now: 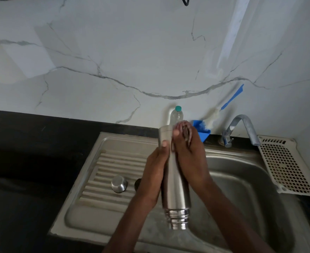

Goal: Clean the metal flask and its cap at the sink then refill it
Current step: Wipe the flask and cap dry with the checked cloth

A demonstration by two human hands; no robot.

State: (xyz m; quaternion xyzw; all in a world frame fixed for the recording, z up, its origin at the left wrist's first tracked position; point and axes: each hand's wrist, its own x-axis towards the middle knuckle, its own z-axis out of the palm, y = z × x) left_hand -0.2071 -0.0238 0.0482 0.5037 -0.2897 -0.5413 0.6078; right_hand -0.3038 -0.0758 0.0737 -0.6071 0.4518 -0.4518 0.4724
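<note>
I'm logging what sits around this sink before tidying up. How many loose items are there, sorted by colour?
Silver metal: 2, the flask and the cap
Blue: 2, the brush and the holder
Clear plastic: 1, the bottle
White: 1, the perforated tray
Total: 6

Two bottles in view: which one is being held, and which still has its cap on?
The metal flask is held in both hands, uncapped, mouth toward the camera. The clear plastic bottle behind it stands by the wall, teal cap on.
</note>
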